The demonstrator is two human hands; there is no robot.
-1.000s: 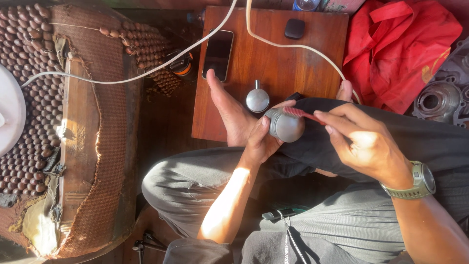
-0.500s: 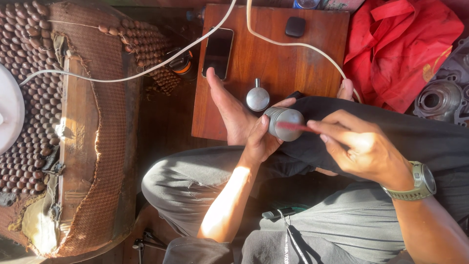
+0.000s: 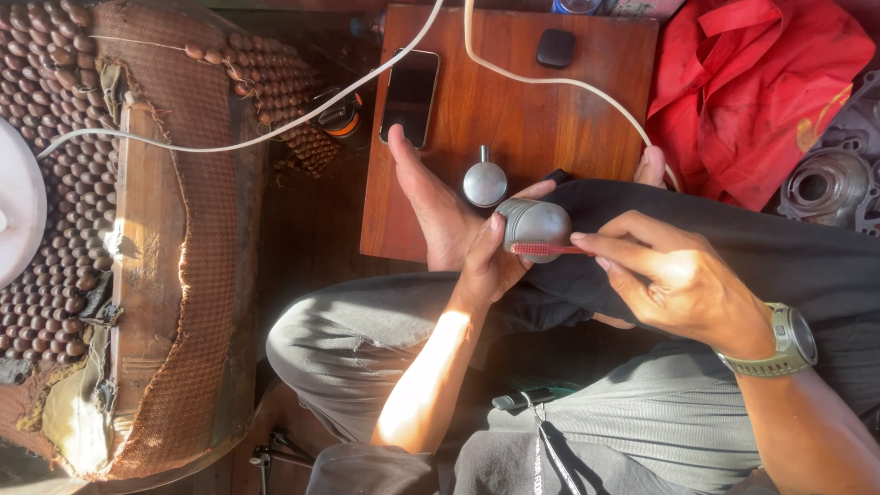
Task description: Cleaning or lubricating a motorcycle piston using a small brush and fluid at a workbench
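Two hands busy here, both wrapped around stuff, so biggest to smallest:

Wooden table [image 3: 550,110]: carries a dark phone [image 3: 410,96] near its left edge, a small black pad [image 3: 555,48] near the far edge, and a round metal piece with a stub [image 3: 484,182] near the front edge. A white cable [image 3: 550,81] loops across it.

Left hand [image 3: 490,261]: fingers curled under the grey metal cylinder [image 3: 535,225], gripping it just off the table's front edge, over the lap.

Right hand [image 3: 674,280]: fingers pinched on a red brush [image 3: 541,248].

Change: compared with a second ago the bristles sit lower across the cylinder's face, so the scrubbing stroke looks to be in progress, cylinder barely shifted.
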